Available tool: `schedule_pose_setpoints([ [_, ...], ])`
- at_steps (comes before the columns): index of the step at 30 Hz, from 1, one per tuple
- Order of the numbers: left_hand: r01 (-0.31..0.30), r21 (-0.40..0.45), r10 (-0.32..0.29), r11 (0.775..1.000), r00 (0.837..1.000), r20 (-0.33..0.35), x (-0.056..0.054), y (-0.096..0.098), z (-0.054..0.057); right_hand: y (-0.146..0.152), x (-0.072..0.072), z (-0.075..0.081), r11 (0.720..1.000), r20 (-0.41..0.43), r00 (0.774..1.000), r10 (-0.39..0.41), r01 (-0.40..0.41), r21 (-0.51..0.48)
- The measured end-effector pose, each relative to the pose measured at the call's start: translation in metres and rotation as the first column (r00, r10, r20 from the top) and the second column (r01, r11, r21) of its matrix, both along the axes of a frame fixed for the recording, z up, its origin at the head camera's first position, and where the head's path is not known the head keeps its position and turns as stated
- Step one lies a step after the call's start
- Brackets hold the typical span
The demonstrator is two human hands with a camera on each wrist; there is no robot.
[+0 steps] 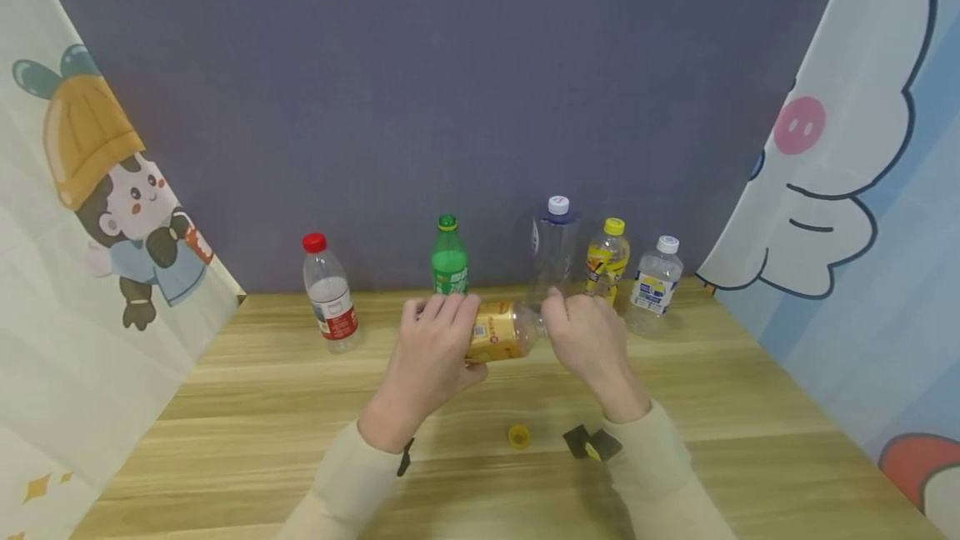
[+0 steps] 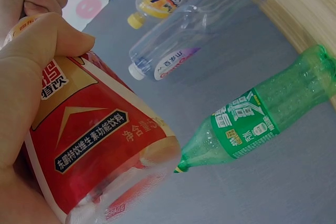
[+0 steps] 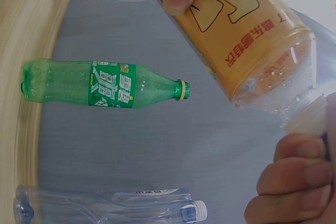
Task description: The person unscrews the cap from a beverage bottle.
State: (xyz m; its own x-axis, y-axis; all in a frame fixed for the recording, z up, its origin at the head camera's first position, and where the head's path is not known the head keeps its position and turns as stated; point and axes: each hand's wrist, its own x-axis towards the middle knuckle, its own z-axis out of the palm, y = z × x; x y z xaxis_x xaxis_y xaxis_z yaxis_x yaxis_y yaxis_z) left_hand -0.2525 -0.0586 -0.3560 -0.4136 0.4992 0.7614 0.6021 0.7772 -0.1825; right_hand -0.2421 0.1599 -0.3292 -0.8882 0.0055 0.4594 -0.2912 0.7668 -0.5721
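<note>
A clear drink bottle [image 1: 497,333] with a yellow and red label lies sideways in the air above the table. My left hand [image 1: 437,347] grips it round the label, near its base; the red part of the label [image 2: 86,135] faces the left wrist view. At the other end, the curled fingers of my right hand [image 1: 591,342] hold the bottle's neck, covering most of its mouth. A pale piece [image 3: 308,117] at the neck shows above those fingers in the right wrist view. Below, on the tabletop, lies a small yellow cap [image 1: 518,437].
Along the back stand a red-capped bottle [image 1: 330,307], a green bottle [image 1: 450,261], a tall clear bottle [image 1: 553,252], a yellow-capped bottle [image 1: 609,257] and a white-capped bottle [image 1: 656,290]. Black scraps [image 1: 577,441] lie near the right sleeve. A grey panel [image 1: 465,90] rises behind the wooden table [image 1: 300,415].
</note>
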Motion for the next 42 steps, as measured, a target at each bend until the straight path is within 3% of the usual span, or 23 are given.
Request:
schedule_pose_setpoints([
  [22,0.022,0.006,-0.023,1.000,0.997,0.070,0.002,-0.001,0.002,-0.001,-0.002,-0.006,0.999,-0.198,0.979,0.047,-0.049,-0.006],
  [27,0.035,0.012,-0.036,0.999,0.995,0.093,0.002,-0.002,0.003,-0.002,-0.003,-0.008,0.999,-0.263,0.964,0.044,-0.047,-0.004],
  [37,0.042,0.024,-0.045,0.999,0.991,0.128,0.002,-0.003,0.005,-0.004,-0.006,-0.012,0.998,-0.412,0.909,0.059,-0.058,0.017],
  [39,0.039,0.027,-0.042,0.999,0.993,0.115,0.002,-0.003,0.004,-0.005,-0.006,-0.012,0.998,-0.397,0.915,0.065,-0.068,0.007],
  [42,0.025,0.035,-0.028,0.999,0.996,0.081,0.002,-0.003,0.003,-0.006,-0.005,-0.010,0.998,-0.318,0.947,0.054,-0.060,-0.009],
])
